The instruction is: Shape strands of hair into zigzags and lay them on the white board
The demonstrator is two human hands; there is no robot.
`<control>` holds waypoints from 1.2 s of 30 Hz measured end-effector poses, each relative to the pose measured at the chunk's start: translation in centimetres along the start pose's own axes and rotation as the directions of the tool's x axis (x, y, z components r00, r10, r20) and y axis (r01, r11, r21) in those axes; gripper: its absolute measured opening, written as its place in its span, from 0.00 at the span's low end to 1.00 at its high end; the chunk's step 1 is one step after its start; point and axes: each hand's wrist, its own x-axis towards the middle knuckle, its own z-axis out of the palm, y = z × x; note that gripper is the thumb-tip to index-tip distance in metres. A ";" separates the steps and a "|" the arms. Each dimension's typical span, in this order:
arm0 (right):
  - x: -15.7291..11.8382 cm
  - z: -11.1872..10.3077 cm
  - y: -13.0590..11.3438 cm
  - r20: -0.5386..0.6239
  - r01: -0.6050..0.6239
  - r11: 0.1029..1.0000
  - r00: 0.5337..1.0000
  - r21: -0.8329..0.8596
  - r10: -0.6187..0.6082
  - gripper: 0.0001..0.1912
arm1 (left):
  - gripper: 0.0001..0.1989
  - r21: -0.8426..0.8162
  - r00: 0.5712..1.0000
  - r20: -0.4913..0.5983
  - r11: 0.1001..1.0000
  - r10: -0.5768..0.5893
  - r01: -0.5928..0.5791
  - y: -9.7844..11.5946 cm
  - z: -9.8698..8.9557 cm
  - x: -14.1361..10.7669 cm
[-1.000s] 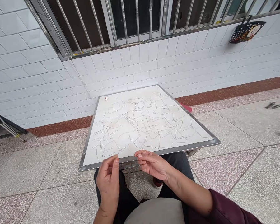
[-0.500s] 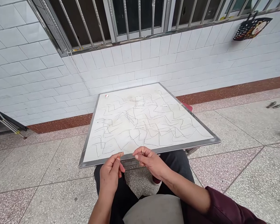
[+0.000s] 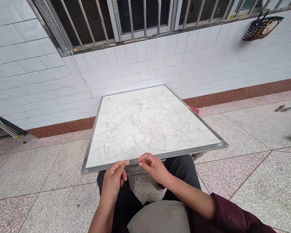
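My left hand (image 3: 113, 179) pinches a small flat tan piece (image 3: 127, 162) between thumb and forefinger, just over the table's near edge. What the piece is made of is too small to tell. Close by on the right, my right hand (image 3: 154, 166) is closed in a pinch on a thin pale thread or wire (image 3: 135, 160), whose free end points left toward the tan piece. Whether the two touch, I cannot tell. Both hands are above my lap, by the grey-edged white table (image 3: 160, 154).
Dark wavy lines, either marks or strands, cover the white tabletop. A small white and red item (image 3: 110, 99) lies at its far left corner. Behind stands a tiled wall (image 3: 135, 69) with a barred window. A dotted bag (image 3: 262, 29) hangs at right; shoes (image 3: 285, 108) lie on the floor.
The right hand has turned slightly, and its thread, earlier standing up over the fingers, now points left toward the tan piece. More of the tan piece shows beyond the left fingertips.
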 end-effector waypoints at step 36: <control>-0.6 0.6 -0.7 -0.039 -0.162 0.823 0.975 0.545 0.217 0.18 | 0.17 -0.602 0.967 -0.211 0.798 -0.145 -0.012 -3.8 0.2 0.9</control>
